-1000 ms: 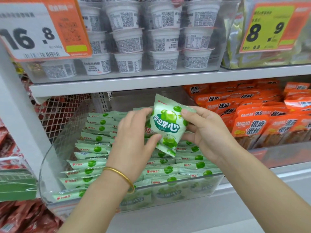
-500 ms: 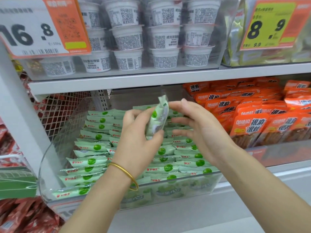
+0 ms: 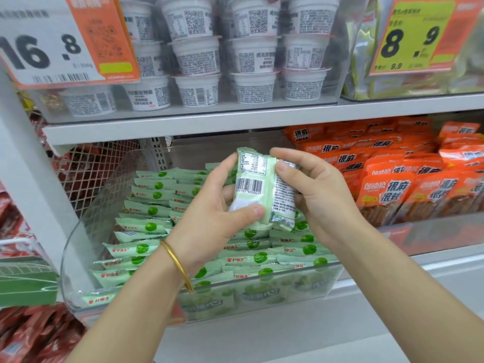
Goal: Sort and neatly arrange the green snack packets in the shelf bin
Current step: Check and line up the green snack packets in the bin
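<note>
A clear plastic shelf bin (image 3: 78, 226) holds rows of green snack packets (image 3: 146, 226) standing on edge. Above the bin's middle, both hands hold one green packet (image 3: 258, 189) upright with its back side, barcode and print, facing me. My left hand (image 3: 209, 221) grips its left and lower edge, thumb across the bottom. My right hand (image 3: 314, 195) grips its right side, thumb on the upper face. A gold bangle sits on the left wrist.
Orange snack packets (image 3: 392, 184) fill the bin to the right. White cups (image 3: 196, 90) are stacked on the shelf above, behind a price tag (image 3: 52, 40). A wire mesh divider (image 3: 86, 174) and red packets lie to the left.
The packet was turned over in both hands: a second ago its green front faced me, then it was edge-on, now its barcoded back faces me.
</note>
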